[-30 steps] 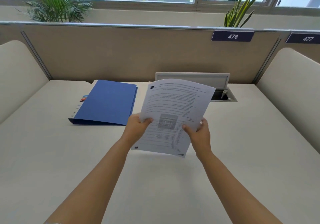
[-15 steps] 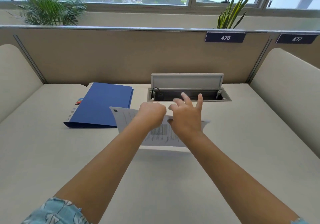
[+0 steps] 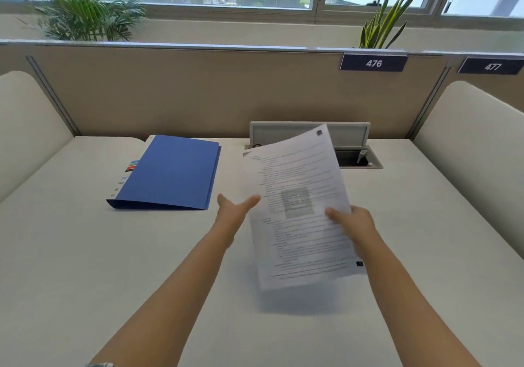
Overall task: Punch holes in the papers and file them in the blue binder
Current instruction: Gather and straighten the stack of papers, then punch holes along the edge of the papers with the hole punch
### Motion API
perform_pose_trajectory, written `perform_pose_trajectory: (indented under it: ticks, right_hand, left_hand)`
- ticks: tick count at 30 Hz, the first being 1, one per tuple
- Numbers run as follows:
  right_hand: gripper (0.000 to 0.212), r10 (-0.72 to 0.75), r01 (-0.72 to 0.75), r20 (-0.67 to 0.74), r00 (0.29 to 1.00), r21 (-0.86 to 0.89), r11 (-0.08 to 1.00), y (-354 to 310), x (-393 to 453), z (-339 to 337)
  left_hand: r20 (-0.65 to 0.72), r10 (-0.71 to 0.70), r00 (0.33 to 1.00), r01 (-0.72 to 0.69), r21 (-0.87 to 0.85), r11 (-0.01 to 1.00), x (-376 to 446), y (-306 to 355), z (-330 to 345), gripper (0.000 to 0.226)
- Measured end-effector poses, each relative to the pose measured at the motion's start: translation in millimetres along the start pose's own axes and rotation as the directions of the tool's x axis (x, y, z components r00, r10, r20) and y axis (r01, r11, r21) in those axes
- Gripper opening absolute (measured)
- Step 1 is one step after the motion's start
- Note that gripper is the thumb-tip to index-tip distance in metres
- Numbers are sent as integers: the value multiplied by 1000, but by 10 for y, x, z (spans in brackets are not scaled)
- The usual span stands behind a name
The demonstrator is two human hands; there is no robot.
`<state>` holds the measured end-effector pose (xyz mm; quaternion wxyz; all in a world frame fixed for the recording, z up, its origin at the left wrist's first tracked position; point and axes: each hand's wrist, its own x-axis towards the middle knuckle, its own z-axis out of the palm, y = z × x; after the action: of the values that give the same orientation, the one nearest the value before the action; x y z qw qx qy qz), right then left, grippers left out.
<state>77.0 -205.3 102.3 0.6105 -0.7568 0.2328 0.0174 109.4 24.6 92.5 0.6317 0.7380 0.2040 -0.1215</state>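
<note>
A printed stack of papers [image 3: 297, 185] is held up above the white desk [image 3: 85, 253], tilted with its top toward the right. My right hand [image 3: 351, 222] pinches its right edge, thumb on the printed face. My left hand [image 3: 235, 208] is just left of the sheets with thumb and fingers spread; it holds nothing, its fingertips near the paper's left edge. The closed blue binder [image 3: 173, 171] lies flat on the desk at the back left, spine toward the left. No hole punch is in view.
An open cable hatch [image 3: 360, 158] with a raised lid sits at the back of the desk, partly behind the papers. Beige partition walls enclose the desk at the back and both sides. Plants stand on the sill beyond.
The papers went from upright in both hands, down flat over the desk, and are now raised again and turned. My left hand has let go; my right hand now grips the sheets.
</note>
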Motion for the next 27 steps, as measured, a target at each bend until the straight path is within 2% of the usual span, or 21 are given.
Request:
perform_pose_trajectory:
  ticks: [1,3,5,7,12,17,21,24,27]
  right_hand:
    - [32,65,-67,29,997,88,994,52,3,-5]
    - [36,160,-168,69,985,135,977,162,7,1]
    - [38,221,-230,83,972,128,965,303,45,-7]
    - [39,272,-280,88,958,89,956,427,95,-27]
    - [38,309,-318,114,944,68,946,561,266,-134]
    - [35,233,-236,51,971,64,970,655,495,-166]
    - [33,183,-185,28,983,121,975,724,635,-185]
    - [31,183,-186,30,983,163,969,771,733,-201]
    - [26,177,-179,29,984,192,965,818,826,-214]
  left_hand:
    - [104,-75,992,82,-63,995,37,-86,19,94]
    - [224,-96,970,120,-95,988,104,-216,68,62]
    - [230,-69,971,86,-67,994,139,-297,147,32]
    - [211,-51,976,54,-11,998,156,-337,232,21]
    - [210,-58,976,33,117,993,296,-382,438,13]
    - [247,-60,967,22,152,988,514,-326,588,12]
    - [253,-118,960,88,128,988,750,-191,610,9]
    - [68,-102,993,96,87,992,1053,-93,590,15]
    - [-114,-62,992,69,64,996,1392,-11,564,14]
